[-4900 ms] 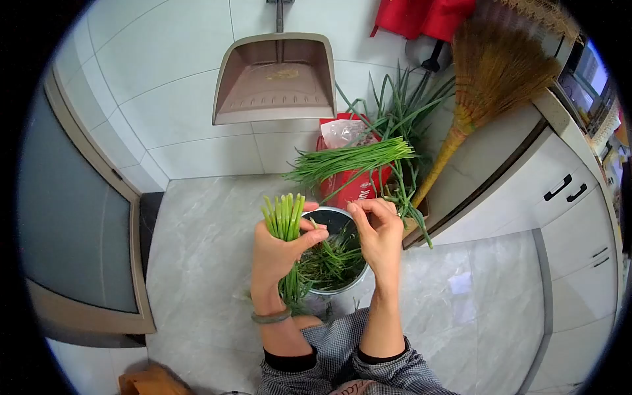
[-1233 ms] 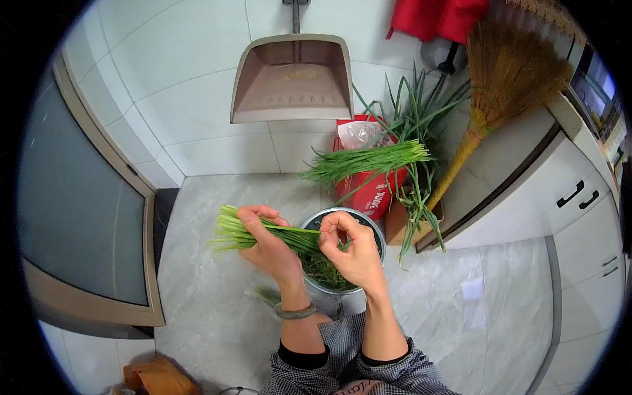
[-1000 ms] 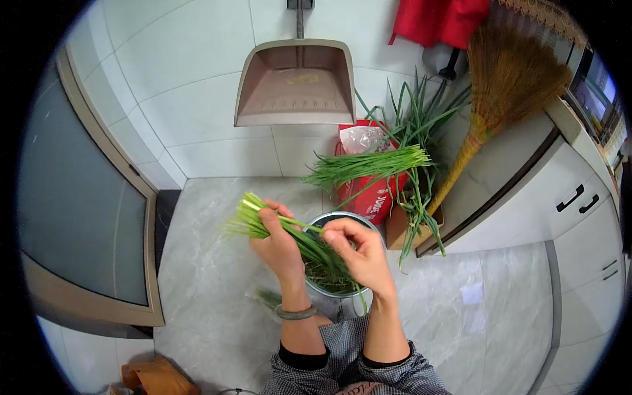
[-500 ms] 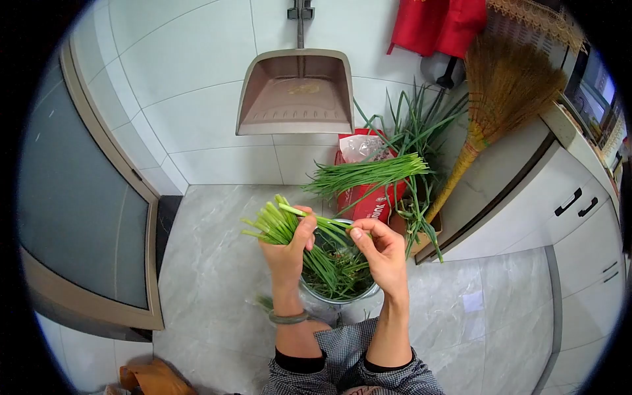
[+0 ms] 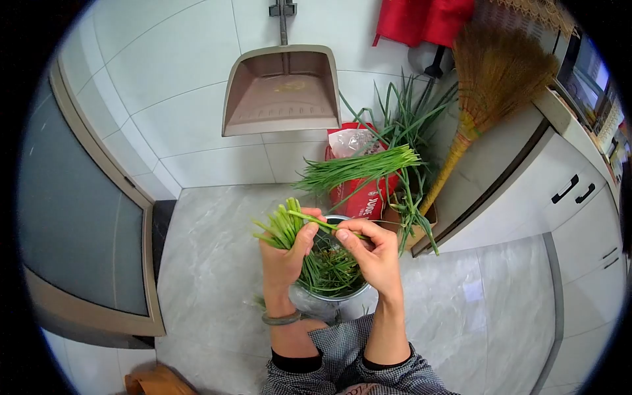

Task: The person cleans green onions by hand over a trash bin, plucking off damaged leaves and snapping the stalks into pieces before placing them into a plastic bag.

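Observation:
My left hand (image 5: 287, 255) is wrapped round a bunch of green stalks (image 5: 282, 226), their pale cut ends pointing up and left. One stalk (image 5: 312, 218) sticks out of the bunch to the right, and my right hand (image 5: 372, 248) pinches it between thumb and fingers. The leafy ends hang down behind my left hand over a round metal bin (image 5: 361, 289). Green trimmings (image 5: 333, 266) lie inside the bin. Beyond it, a second bunch of green stalks (image 5: 359, 166) rests on top of a red bag (image 5: 366, 199).
A dustpan (image 5: 283, 92) hangs on the tiled wall. Long leafy onions (image 5: 411, 118) stand in a cardboard box (image 5: 421, 234) beside a straw broom (image 5: 494, 85). White cabinets (image 5: 526, 204) are at the right, a framed door (image 5: 85, 204) at the left, and an orange-brown bag (image 5: 157, 382) at lower left.
The bunch in my left hand has turned from lying leftward to more upright. My right hand, earlier near the leaves, now pinches a stalk beside my left fingertips. The view has shifted slightly.

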Demonstrator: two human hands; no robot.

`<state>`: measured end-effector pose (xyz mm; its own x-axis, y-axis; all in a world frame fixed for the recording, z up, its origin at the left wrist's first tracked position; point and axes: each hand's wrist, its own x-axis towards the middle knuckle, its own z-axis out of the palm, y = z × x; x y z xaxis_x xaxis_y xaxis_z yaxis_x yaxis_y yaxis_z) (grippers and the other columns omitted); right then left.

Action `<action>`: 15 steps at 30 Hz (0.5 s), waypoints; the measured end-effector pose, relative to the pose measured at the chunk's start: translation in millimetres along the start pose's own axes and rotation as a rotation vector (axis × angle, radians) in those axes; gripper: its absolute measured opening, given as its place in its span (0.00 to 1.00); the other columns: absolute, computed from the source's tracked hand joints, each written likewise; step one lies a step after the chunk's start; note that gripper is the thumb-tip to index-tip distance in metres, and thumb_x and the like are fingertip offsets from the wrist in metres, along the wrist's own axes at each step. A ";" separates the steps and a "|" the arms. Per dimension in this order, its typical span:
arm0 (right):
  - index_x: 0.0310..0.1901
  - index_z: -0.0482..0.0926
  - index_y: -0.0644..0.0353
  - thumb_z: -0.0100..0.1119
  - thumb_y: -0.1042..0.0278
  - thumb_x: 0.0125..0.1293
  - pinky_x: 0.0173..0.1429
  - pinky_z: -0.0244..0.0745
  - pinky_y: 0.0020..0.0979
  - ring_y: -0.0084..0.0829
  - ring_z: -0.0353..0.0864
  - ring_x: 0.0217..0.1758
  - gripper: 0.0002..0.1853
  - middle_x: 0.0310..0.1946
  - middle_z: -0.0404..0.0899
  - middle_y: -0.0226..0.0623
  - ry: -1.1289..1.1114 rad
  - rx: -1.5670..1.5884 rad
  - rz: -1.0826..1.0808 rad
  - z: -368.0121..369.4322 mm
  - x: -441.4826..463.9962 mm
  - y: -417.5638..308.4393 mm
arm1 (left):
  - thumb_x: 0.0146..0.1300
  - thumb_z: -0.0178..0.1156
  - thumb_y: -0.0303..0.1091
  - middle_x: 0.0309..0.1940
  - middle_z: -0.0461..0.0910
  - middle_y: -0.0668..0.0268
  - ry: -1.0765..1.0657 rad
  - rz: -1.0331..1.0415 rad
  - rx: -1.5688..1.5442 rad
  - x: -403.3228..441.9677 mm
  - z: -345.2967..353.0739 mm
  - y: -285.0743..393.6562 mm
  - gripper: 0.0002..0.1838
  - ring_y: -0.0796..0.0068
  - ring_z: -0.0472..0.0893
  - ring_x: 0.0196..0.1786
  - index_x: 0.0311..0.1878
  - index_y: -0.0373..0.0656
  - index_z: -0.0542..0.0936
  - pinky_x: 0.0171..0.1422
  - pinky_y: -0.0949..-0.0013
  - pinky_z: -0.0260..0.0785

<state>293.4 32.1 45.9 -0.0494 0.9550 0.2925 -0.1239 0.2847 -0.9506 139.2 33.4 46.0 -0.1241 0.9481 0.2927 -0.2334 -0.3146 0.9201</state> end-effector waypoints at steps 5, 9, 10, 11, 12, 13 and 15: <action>0.38 0.82 0.67 0.64 0.75 0.63 0.31 0.64 0.18 0.13 0.71 0.30 0.05 0.27 0.78 0.26 0.044 0.032 0.013 -2.9 -1.0 -6.5 | 0.63 0.59 0.23 0.34 0.82 0.70 0.009 0.022 0.051 -1.5 0.9 -3.0 0.09 0.90 0.71 0.27 0.46 0.36 0.82 0.29 0.82 0.63; 0.37 0.83 0.66 0.65 0.77 0.60 0.32 0.66 0.21 0.19 0.73 0.29 0.05 0.28 0.80 0.31 0.038 -0.296 -0.171 -9.6 -2.3 -21.1 | 0.61 0.61 0.22 0.34 0.83 0.71 0.002 0.081 0.091 -3.5 2.4 -1.4 0.10 0.87 0.76 0.32 0.46 0.35 0.82 0.36 0.80 0.68; 0.38 0.83 0.66 0.65 0.77 0.60 0.34 0.68 0.21 0.20 0.75 0.29 0.05 0.29 0.80 0.31 0.001 -0.492 -0.233 -10.6 -2.9 -27.3 | 0.61 0.61 0.22 0.34 0.83 0.71 0.003 0.081 0.093 -3.7 2.9 -1.5 0.10 0.86 0.77 0.33 0.45 0.35 0.82 0.38 0.80 0.70; 0.38 0.83 0.66 0.65 0.77 0.60 0.34 0.68 0.21 0.20 0.75 0.29 0.05 0.29 0.80 0.31 0.003 -0.493 -0.231 -7.9 -3.4 -29.3 | 0.61 0.61 0.22 0.34 0.83 0.71 0.000 0.078 0.092 -3.8 4.1 -1.2 0.10 0.86 0.77 0.33 0.45 0.35 0.82 0.38 0.80 0.70; 0.37 0.83 0.65 0.65 0.77 0.59 0.32 0.66 0.22 0.20 0.73 0.28 0.05 0.28 0.79 0.32 0.023 -0.449 -0.235 -2.6 -3.8 -30.2 | 0.61 0.61 0.22 0.34 0.83 0.70 -0.015 0.108 0.105 -4.0 5.6 -0.6 0.09 0.86 0.77 0.34 0.45 0.35 0.82 0.38 0.79 0.70; 0.37 0.83 0.65 0.65 0.78 0.58 0.30 0.64 0.23 0.21 0.72 0.26 0.05 0.26 0.78 0.32 0.042 -0.406 -0.240 0.0 -4.0 -30.2 | 0.60 0.62 0.22 0.34 0.83 0.69 -0.029 0.137 0.117 -4.1 6.9 -0.1 0.09 0.86 0.77 0.34 0.45 0.34 0.82 0.39 0.79 0.70; 0.36 0.83 0.66 0.65 0.77 0.58 0.29 0.64 0.23 0.23 0.71 0.25 0.05 0.26 0.78 0.33 0.061 -0.402 -0.267 -2.6 -3.0 -25.5 | 0.60 0.62 0.21 0.34 0.83 0.69 -0.035 0.146 0.124 -4.0 8.4 0.8 0.09 0.86 0.77 0.34 0.44 0.34 0.83 0.38 0.79 0.70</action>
<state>299.3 22.1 68.9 -0.0078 0.8440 0.5363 0.2688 0.5183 -0.8118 147.6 29.8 47.8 -0.1137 0.8944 0.4326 -0.0944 -0.4432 0.8914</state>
